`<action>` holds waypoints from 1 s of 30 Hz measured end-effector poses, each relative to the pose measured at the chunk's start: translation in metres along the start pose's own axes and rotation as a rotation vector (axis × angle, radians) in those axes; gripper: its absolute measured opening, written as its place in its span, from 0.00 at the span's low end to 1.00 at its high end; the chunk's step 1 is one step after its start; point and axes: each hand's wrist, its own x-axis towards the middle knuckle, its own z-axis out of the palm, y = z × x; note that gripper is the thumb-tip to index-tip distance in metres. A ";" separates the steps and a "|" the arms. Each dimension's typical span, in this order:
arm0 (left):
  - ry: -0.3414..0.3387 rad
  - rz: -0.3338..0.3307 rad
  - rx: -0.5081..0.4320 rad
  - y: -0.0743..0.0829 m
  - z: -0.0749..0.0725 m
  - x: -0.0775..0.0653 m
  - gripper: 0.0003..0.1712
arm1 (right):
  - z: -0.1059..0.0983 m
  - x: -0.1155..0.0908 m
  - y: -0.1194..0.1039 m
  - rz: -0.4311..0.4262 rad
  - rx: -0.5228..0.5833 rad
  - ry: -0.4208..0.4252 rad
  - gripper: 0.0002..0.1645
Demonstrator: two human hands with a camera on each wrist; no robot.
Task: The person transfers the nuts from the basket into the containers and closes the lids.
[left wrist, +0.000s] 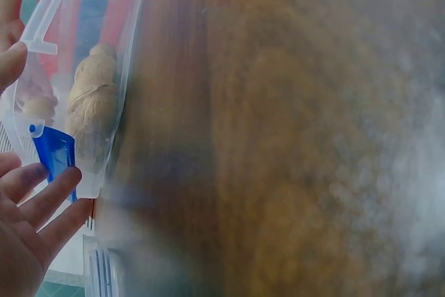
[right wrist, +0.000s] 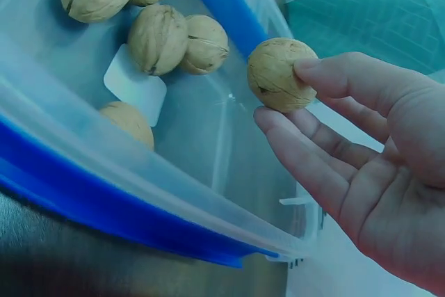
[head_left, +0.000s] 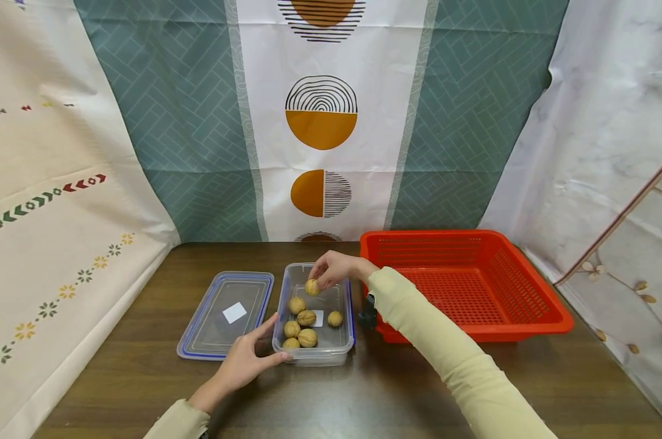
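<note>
A clear plastic container (head_left: 322, 360) with blue side latches stands on the table, with several walnuts (head_left: 308, 337) inside, mostly in its left half. Between thumb and fingertips my right hand (head_left: 336, 269) pinches one walnut (right wrist: 280, 74), held over the far part of the container. My left hand (head_left: 245, 360) spans the container's near left corner, thumb at the front rim and a finger at the left side. In the left wrist view, its fairly straight fingers (left wrist: 52, 199) touch a blue latch (left wrist: 55, 151). A white square lies on the container's floor.
To the left, a clear lid (head_left: 213, 329) with a blue seal lies flat, bearing a white square label (head_left: 234, 313). A red plastic basket (head_left: 520, 332) stands right of the container, partly behind the right sleeve (head_left: 446, 360). Patterned cloth hangs behind and at both sides.
</note>
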 end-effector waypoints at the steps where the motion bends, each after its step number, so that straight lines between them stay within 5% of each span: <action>1: 0.000 -0.001 0.001 0.000 0.000 0.000 0.45 | 0.001 0.001 0.000 0.007 -0.005 -0.004 0.14; 18: -0.021 -0.023 0.017 0.004 -0.003 0.001 0.45 | 0.021 0.019 0.009 0.180 -0.067 -0.112 0.14; 30: -0.021 -0.023 0.033 0.004 -0.004 0.000 0.45 | 0.026 0.020 0.010 0.200 -0.122 -0.117 0.13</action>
